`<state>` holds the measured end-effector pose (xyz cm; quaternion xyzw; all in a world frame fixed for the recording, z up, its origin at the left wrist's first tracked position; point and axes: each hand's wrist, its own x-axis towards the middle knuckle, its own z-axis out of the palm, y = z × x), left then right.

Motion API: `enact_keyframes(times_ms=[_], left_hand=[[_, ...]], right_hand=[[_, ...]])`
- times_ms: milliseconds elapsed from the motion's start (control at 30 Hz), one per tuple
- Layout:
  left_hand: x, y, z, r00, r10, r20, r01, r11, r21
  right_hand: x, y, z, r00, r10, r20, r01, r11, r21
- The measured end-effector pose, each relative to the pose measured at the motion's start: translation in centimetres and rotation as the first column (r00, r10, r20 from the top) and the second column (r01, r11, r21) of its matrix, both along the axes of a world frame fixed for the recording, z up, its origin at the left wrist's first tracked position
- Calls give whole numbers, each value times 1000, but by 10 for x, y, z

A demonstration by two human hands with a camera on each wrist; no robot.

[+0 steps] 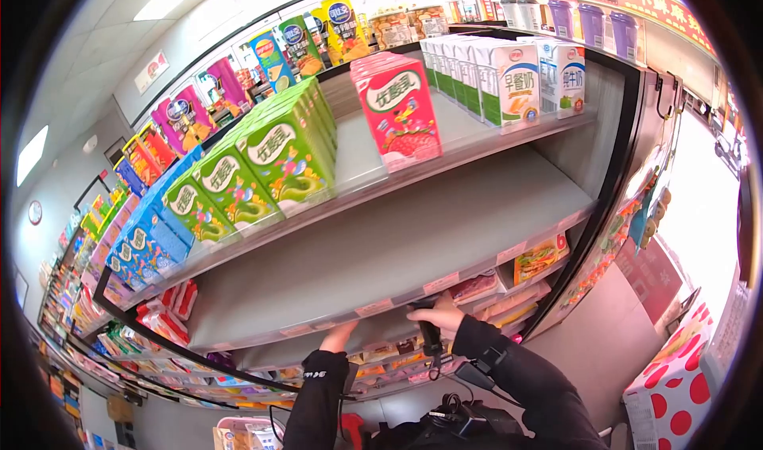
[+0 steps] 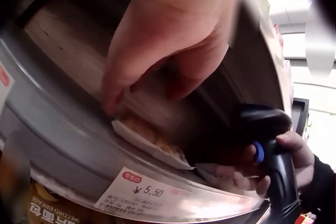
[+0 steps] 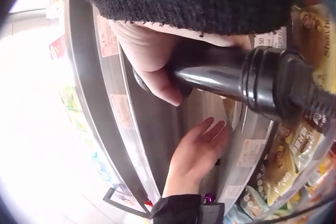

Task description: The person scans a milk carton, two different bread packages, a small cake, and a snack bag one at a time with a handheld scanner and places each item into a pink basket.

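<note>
In the head view my left hand point(image 1: 339, 337) reaches under the edge of the bare middle shelf point(image 1: 397, 227). The left wrist view has its loosely bent fingers point(image 2: 116, 90) above a small pale-edged package point(image 2: 152, 145) at the front of a lower shelf, fingertips close to its edge. Seen from the right wrist, this hand point(image 3: 197, 155) is spread with nothing in it. My right hand point(image 1: 445, 315) grips a black handheld barcode scanner point(image 1: 430, 340) by its handle. A blue trigger point(image 2: 258, 151) shows beside the fingers, and a cable runs from the handle's end.
A price label point(image 2: 139, 192) sits on the shelf edge. Bagged bread point(image 3: 281, 169) lies on the shelf below. Higher up stand green drink cartons point(image 1: 282, 160), a pink carton point(image 1: 397, 116) and white milk cartons point(image 1: 517, 84). A red-dotted box point(image 1: 671, 386) stands on the right.
</note>
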<state>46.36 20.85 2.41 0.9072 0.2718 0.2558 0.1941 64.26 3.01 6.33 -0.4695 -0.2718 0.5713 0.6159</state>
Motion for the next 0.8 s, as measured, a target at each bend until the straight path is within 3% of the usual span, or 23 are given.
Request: enact_keyframes(times_ms=[100,267,700,767,800], left_hand=[[13,14,0,1000,-8,13,8,1000,-17],[10,34,-1,1000,11,25,-9,998,-61],[-5,56,-27,999,-35,7,35,967,-251],[-9,54,-33,999,-50,3,49,957,-287],[-9,54,-34,998,-59,5,58,951,-302]], right_hand=[[7,14,-4,996,-54,-73,56,998,21],[24,57,-58,956,-61,-286,84,994,68],[20,28,-17,959,66,-276,-69,998,0],[23,22,-16,942,237,-237,-237,971,32],[23,19,-15,942,233,-242,-232,972,31]])
